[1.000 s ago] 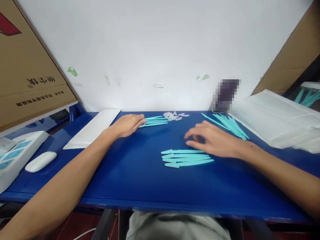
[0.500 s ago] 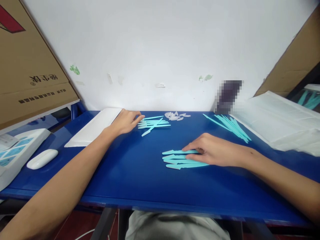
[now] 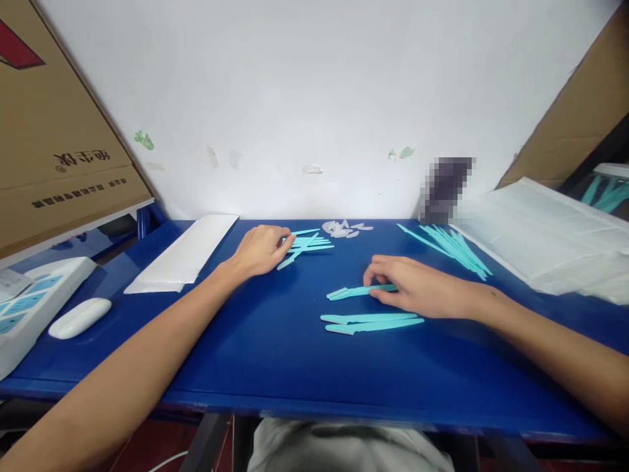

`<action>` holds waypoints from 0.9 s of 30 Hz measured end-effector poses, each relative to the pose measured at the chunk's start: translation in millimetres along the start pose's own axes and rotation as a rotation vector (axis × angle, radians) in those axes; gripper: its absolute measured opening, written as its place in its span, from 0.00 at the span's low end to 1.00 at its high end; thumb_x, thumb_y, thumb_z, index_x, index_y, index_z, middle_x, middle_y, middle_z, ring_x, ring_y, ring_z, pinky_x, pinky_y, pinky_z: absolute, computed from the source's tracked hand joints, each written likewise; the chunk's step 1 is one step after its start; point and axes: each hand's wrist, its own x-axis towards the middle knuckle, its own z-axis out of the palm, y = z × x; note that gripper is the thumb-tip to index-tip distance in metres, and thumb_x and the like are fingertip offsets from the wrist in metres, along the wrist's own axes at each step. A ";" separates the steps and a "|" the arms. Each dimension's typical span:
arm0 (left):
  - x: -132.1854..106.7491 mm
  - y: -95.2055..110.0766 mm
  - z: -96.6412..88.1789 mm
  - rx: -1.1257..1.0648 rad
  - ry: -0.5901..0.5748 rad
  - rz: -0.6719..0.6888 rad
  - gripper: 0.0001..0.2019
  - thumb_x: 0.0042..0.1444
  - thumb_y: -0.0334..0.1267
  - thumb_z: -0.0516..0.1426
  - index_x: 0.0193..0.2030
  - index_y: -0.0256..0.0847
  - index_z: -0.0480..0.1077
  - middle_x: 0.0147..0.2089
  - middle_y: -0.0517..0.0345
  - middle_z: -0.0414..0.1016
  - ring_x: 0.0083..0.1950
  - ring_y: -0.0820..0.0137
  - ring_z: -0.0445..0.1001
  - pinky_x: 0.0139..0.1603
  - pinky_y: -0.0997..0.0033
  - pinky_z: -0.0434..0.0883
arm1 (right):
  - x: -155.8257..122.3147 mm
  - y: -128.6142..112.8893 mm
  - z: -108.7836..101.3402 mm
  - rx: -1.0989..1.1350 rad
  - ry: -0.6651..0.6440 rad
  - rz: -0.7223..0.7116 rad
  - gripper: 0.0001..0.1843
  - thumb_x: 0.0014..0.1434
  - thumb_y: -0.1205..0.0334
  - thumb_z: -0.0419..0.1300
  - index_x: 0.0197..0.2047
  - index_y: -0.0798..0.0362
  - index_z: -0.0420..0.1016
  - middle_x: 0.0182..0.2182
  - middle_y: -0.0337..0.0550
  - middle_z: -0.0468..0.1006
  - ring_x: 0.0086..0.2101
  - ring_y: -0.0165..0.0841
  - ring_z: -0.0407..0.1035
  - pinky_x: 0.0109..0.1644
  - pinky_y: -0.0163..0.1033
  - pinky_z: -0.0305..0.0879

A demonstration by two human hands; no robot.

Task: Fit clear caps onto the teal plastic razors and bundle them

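Two slim turquoise eyebrow razors [image 3: 344, 293] are pinched together between the thumb and fingers of my right hand [image 3: 410, 285], just over the table. Below them, two more eyebrow razors [image 3: 371, 324] lie side by side on the blue surface. My left hand [image 3: 265, 249] reaches over the left ends of a small pile of eyebrow razors [image 3: 312, 242], thumb and index finger slightly apart. Its other fingers are largely hidden behind the hand. One razor lies slantwise across that pile. Behind it sits a heap of small translucent caps [image 3: 339, 228].
More turquoise razors [image 3: 457, 249] lie fanned at the back right, beside a white plastic bag [image 3: 550, 242]. Flat white packaging [image 3: 181, 255], a white oval case [image 3: 80, 318] and a white tray [image 3: 44, 301] line the left. Cardboard [image 3: 63, 118] rises behind them.
My left hand has moved right, off the white packaging and onto the razor pile. My right hand has gathered two razors together and drawn them away from the other two.
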 end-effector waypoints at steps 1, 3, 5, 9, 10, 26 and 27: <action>0.5 1.2 1.7 -0.002 0.006 0.014 0.20 0.69 0.46 0.45 0.32 0.40 0.71 0.30 0.55 0.73 0.30 0.66 0.69 0.32 0.67 0.56 | -0.3 1.6 -1.1 0.062 -0.019 0.012 0.14 0.67 0.52 0.53 0.44 0.51 0.74 0.41 0.46 0.73 0.37 0.36 0.69 0.40 0.40 0.64; 2.5 4.8 5.2 -0.018 0.014 0.038 0.18 0.69 0.44 0.46 0.36 0.40 0.73 0.34 0.54 0.75 0.34 0.65 0.71 0.34 0.66 0.59 | -1.0 5.2 -3.2 0.148 -0.054 0.012 0.15 0.67 0.49 0.53 0.45 0.50 0.72 0.43 0.47 0.72 0.40 0.37 0.69 0.43 0.41 0.65; 6.2 10.4 9.1 -0.045 0.019 0.067 0.17 0.69 0.43 0.46 0.41 0.40 0.74 0.38 0.54 0.75 0.38 0.64 0.72 0.38 0.65 0.63 | -1.4 9.5 -4.9 0.146 -0.057 -0.010 0.15 0.67 0.49 0.51 0.44 0.50 0.71 0.44 0.48 0.73 0.43 0.39 0.69 0.46 0.44 0.64; 23.0 27.3 16.7 -0.040 0.013 0.167 0.17 0.69 0.42 0.47 0.51 0.39 0.74 0.47 0.49 0.75 0.50 0.59 0.72 0.50 0.61 0.67 | 0.6 23.1 -7.0 -0.004 0.076 -0.008 0.14 0.68 0.51 0.49 0.41 0.49 0.70 0.39 0.46 0.77 0.41 0.41 0.70 0.50 0.49 0.61; 29.9 32.5 18.6 -0.015 0.006 0.192 0.17 0.69 0.42 0.47 0.52 0.39 0.74 0.49 0.48 0.75 0.52 0.58 0.71 0.53 0.59 0.67 | 1.8 27.6 -7.7 -0.012 0.134 0.015 0.13 0.68 0.51 0.49 0.41 0.49 0.69 0.37 0.46 0.78 0.39 0.41 0.71 0.48 0.48 0.62; 74.8 79.4 48.0 0.250 -0.111 0.196 0.17 0.70 0.39 0.48 0.47 0.38 0.78 0.52 0.43 0.76 0.56 0.53 0.68 0.51 0.53 0.62 | 23.8 69.4 0.9 0.340 0.734 0.312 0.13 0.65 0.60 0.49 0.50 0.52 0.69 0.31 0.41 0.75 0.30 0.35 0.69 0.37 0.41 0.64; 74.5 81.2 46.9 0.237 -0.117 0.210 0.16 0.70 0.39 0.49 0.46 0.38 0.78 0.51 0.44 0.77 0.55 0.53 0.68 0.50 0.54 0.62 | 24.0 67.8 0.9 0.334 0.741 0.327 0.14 0.66 0.59 0.49 0.50 0.52 0.70 0.30 0.41 0.74 0.30 0.35 0.68 0.37 0.41 0.63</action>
